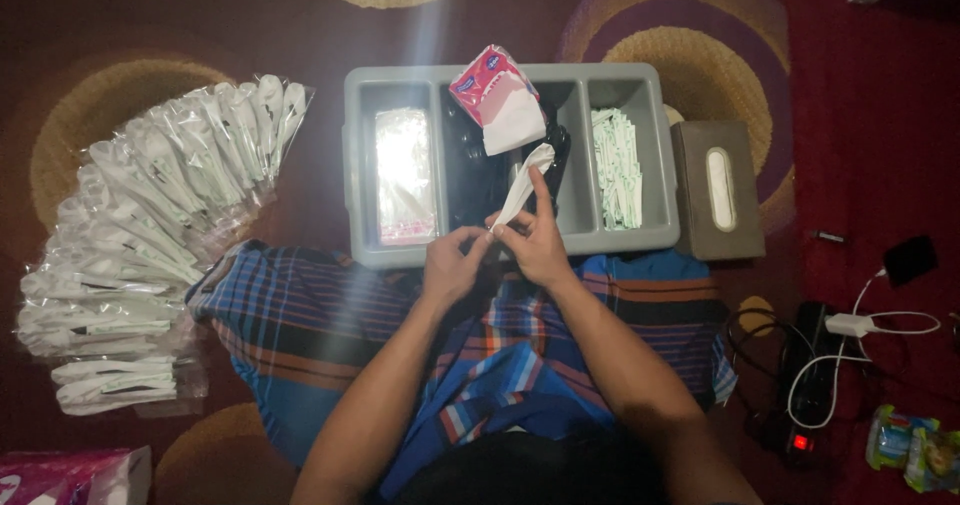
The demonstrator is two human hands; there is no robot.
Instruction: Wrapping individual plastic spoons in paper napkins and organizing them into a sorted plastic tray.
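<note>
Holding a white napkin between both hands, I sit cross-legged on the carpet with a grey tray pulled up against my knees, so everything I need is within a short reach. My right hand pinches the lower end of the napkin, thumb and fingers closed around it, and the rest of the tissue rises from that grip toward twelve o'clock, twisted narrow and fanning a little at the top. My left hand sits just beside it at nine o'clock, its fingertips closed on the bottom corner, which steadies the paper while it is rolled tight.

The tray has several compartments, and I judge that they keep the kinds apart: a clear shiny packet in the left one, dark pieces I cannot make out in the middle, pale green wrapped sticks on the right. An opened pink napkin pack rests across the middle dividers at twelve o'clock from my hands, close enough to pull from. A brown tissue box stands touching the tray at three o'clock. Well off at nine o'clock, sealed plastic spoon packets lie fanned out on the carpet.
</note>
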